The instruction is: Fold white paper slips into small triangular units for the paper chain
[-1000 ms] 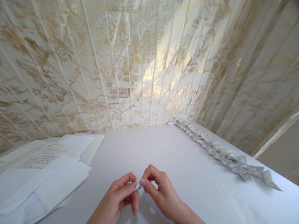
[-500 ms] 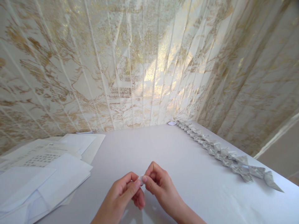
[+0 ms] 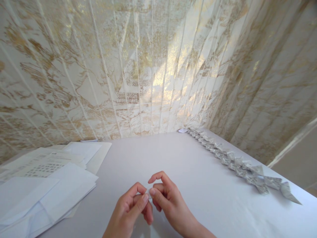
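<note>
You've got both hands close together over the near part of the desk (image 3: 158, 155), low in the middle of the view. Your left hand (image 3: 131, 206) has the small piece of white paper (image 3: 149, 194) pinched between thumb and forefinger, and the other fingers are curled underneath. Your right hand (image 3: 168, 205) is on the other side of that same paper, thumb up against it, with the forefinger lifted and bent over the top. Can't really tell how it's folded, since your fingers cover most of it.

Over on your left there's a messy, overlapping pile of papers (image 3: 66, 188), mostly plain white, with one printed sheet (image 3: 47, 162) partly covered by the others. On your right, a long line of folded paper pieces (image 3: 230, 160), greyish and pointy, runs diagonally from the far corner toward you, bunched up against each other. A little white thing (image 3: 182, 131) sits just beside its far end. Behind the desk hangs a pale curtain (image 3: 138, 72) with a gold-brown pattern, and light glows through the middle.
</note>
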A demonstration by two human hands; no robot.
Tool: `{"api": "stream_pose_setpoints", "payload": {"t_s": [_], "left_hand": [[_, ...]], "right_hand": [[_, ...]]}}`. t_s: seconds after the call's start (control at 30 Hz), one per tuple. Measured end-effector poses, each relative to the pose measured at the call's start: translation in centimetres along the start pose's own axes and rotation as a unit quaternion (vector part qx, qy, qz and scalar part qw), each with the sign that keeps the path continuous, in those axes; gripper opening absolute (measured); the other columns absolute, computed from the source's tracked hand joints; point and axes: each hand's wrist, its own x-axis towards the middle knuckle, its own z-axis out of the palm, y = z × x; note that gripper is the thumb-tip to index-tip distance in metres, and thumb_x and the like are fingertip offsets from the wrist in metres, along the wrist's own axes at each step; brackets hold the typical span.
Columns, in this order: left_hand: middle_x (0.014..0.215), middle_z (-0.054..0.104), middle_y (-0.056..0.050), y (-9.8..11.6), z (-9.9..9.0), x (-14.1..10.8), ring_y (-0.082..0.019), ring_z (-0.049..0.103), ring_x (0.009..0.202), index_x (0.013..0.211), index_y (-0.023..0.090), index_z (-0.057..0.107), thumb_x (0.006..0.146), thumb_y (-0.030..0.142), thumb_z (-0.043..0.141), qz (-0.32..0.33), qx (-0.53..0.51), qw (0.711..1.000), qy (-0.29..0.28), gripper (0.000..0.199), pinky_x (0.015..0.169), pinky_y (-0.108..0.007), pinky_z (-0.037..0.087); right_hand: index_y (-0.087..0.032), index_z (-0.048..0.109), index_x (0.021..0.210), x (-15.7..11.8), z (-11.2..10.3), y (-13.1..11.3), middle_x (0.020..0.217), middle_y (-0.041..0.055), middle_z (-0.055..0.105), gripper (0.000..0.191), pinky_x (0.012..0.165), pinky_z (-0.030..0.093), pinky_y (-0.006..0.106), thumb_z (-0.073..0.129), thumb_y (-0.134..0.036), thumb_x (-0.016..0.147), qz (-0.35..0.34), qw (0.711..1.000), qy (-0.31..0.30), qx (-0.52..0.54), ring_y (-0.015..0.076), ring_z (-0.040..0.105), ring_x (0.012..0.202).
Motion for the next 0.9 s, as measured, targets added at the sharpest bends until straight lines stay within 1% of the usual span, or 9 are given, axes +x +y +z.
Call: {"api": "stream_pose_setpoints", "payload": {"t_s": [0.13,0.23,0.33,0.43,0.53,0.6,0.7,0.8,0.9], "left_hand": [[0.053,0.064,0.004,0.4,0.1,-0.1,-0.016,0.058,0.058,0.075,0.024,0.051,0.081,0.061,0.061,0.017,0.043,0.999,0.017,0.039,0.069,-0.028,0.041],[0.055,0.063,0.003,0.9,0.1,0.0,-0.015,0.056,0.058,0.074,0.023,0.052,0.081,0.061,0.06,0.019,0.112,0.993,0.036,0.04,0.064,-0.026,0.038],[0.048,0.059,0.005,1.2,-0.2,0.0,-0.013,0.049,0.051,0.072,0.024,0.047,0.079,0.062,0.062,-0.012,0.131,0.991,0.019,0.042,0.057,-0.024,0.033],[0.05,0.055,0.005,1.4,-0.4,0.0,-0.013,0.047,0.053,0.069,0.023,0.046,0.086,0.062,0.051,-0.02,0.184,0.982,-0.025,0.042,0.059,-0.024,0.034],[0.061,0.052,0.003,1.4,-0.5,-0.1,-0.014,0.047,0.061,0.067,0.022,0.048,0.092,0.059,0.038,0.012,0.243,0.969,-0.043,0.046,0.064,-0.026,0.034],[0.063,0.046,0.003,1.2,-0.5,0.0,-0.015,0.044,0.062,0.065,0.022,0.047,0.092,0.059,0.038,0.03,0.255,0.966,-0.029,0.046,0.063,-0.025,0.032],[0.061,0.041,0.004,0.8,-0.5,0.0,-0.014,0.041,0.06,0.063,0.023,0.043,0.09,0.06,0.043,0.037,0.242,0.97,0.0,0.045,0.061,-0.025,0.031],[0.056,0.038,0.005,0.5,-0.5,-0.1,-0.014,0.039,0.057,0.062,0.023,0.042,0.089,0.06,0.044,0.028,0.23,0.973,0.017,0.046,0.059,-0.024,0.03],[0.053,0.032,0.007,0.6,-0.4,-0.4,-0.013,0.033,0.052,0.064,0.022,0.047,0.087,0.063,0.046,0.015,0.224,0.974,0.024,0.047,0.054,-0.025,0.026]], "right_hand": [[-0.02,0.049,0.097,0.2,-0.3,0.1,0.055,-0.0106,0.042,0.035,0.053,0.032,0.022,0.058,-0.053,0.089,0.018,1.0,-0.005,-0.013,0.0097,0.038,0.051],[-0.019,0.05,0.076,0.3,-0.8,0.3,0.057,-0.007,0.043,0.04,0.053,0.029,0.023,0.054,-0.056,0.09,0.018,0.995,-0.017,-0.094,0.0101,0.036,0.056],[-0.018,0.05,0.065,0.3,-1.1,0.1,0.059,-0.0051,0.042,0.048,0.055,0.029,0.023,0.05,-0.057,0.092,0.002,0.986,-0.015,-0.168,0.0108,0.036,0.058],[-0.018,0.051,0.065,0.3,-1.2,0.0,0.06,-0.0047,0.042,0.048,0.056,0.03,0.023,0.05,-0.059,0.091,-0.008,0.982,-0.002,-0.191,0.0112,0.038,0.059],[-0.019,0.048,0.065,0.4,-1.3,0.2,0.059,-0.0056,0.039,0.05,0.054,0.029,0.022,0.049,-0.063,0.09,-0.007,0.981,0.017,-0.191,0.0112,0.035,0.058],[-0.02,0.046,0.064,0.4,-1.4,0.5,0.058,-0.0063,0.036,0.051,0.052,0.028,0.022,0.049,-0.065,0.088,-0.004,0.981,0.012,-0.194,0.0108,0.033,0.057],[-0.02,0.043,0.062,0.5,-1.4,0.7,0.058,-0.0061,0.038,0.052,0.052,0.028,0.022,0.048,-0.062,0.09,-0.004,0.974,-0.021,-0.227,0.0102,0.034,0.056],[-0.019,0.047,0.061,0.4,-1.4,0.5,0.059,-0.0048,0.044,0.051,0.054,0.031,0.022,0.046,-0.057,0.094,-0.031,0.963,-0.036,-0.264,0.0105,0.04,0.056],[-0.018,0.052,0.061,0.2,-1.3,0.2,0.059,-0.004,0.047,0.05,0.056,0.033,0.022,0.045,-0.054,0.096,-0.058,0.962,-0.045,-0.262,0.0109,0.045,0.057]]}}
